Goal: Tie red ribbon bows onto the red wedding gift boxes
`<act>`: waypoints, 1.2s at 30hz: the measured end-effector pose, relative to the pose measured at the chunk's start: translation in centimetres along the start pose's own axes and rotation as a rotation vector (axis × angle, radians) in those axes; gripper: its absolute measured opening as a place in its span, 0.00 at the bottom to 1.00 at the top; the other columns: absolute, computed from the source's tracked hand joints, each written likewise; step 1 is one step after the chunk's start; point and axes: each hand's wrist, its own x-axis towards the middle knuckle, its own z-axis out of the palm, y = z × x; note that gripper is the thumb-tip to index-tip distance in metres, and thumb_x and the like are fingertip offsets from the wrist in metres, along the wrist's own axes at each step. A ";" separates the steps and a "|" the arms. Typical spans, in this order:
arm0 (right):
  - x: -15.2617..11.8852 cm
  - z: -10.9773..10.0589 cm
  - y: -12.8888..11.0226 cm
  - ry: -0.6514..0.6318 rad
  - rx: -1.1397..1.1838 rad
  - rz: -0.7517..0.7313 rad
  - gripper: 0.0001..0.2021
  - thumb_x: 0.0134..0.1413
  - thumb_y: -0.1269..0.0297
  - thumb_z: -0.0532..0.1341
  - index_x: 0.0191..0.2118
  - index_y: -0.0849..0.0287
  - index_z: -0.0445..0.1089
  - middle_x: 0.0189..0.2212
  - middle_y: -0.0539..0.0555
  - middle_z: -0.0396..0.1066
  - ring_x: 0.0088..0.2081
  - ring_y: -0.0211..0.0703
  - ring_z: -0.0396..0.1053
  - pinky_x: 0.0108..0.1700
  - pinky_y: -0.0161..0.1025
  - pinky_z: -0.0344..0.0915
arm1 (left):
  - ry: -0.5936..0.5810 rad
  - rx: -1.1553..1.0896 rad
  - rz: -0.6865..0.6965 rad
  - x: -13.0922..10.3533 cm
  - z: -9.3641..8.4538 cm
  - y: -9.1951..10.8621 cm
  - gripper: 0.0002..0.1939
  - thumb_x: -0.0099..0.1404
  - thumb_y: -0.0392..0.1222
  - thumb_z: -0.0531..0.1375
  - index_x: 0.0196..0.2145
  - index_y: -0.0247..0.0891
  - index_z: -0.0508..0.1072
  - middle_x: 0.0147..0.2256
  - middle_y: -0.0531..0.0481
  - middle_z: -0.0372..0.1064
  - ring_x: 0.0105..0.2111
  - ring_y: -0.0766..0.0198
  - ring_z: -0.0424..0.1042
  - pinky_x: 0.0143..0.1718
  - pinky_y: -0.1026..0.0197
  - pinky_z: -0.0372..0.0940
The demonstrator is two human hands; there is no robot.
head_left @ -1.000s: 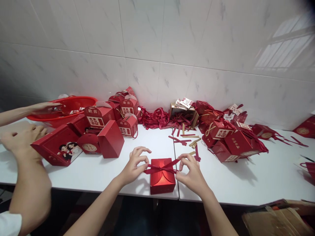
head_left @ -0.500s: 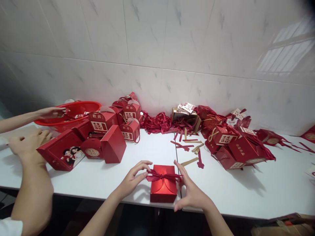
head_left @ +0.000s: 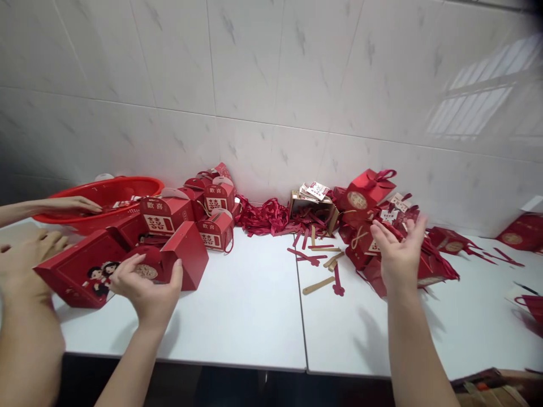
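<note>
My left hand [head_left: 146, 291] is at the left, fingers curved and apart, in front of a small round-faced red box [head_left: 146, 263] that stands among larger red boxes; whether it touches that box I cannot tell. At the right, my right hand [head_left: 399, 254] is raised with fingers spread and nothing held, before the pile of red gift boxes. On top of that pile sits a shiny red box [head_left: 368, 195] with a ribbon bow and a gold round emblem, just behind my right hand. A box with a couple's picture [head_left: 80, 277] lies left of my left hand.
Another person's hands [head_left: 38, 254] are at the far left, one in a red basket [head_left: 123, 186]. Dark red ribbons [head_left: 263, 217], a small carton of tags [head_left: 314, 206] and loose strips [head_left: 318, 285] lie on the white table [head_left: 254, 316]. A cardboard box edge shows at lower right.
The bow-tied box from the front centre is off that spot, and a bow-tied box now tops the right pile. My hands have moved apart, left and right. The view has shifted slightly right.
</note>
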 end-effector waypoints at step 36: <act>-14.4 5.6 2.2 -0.929 0.244 0.273 0.13 0.55 0.58 0.60 0.46 0.52 0.66 0.44 0.54 0.71 0.45 0.46 0.69 0.46 0.40 0.68 | -0.747 -0.688 -0.290 -7.9 2.1 10.9 0.14 0.62 0.48 0.56 0.42 0.39 0.68 0.41 0.44 0.70 0.41 0.56 0.71 0.42 0.56 0.67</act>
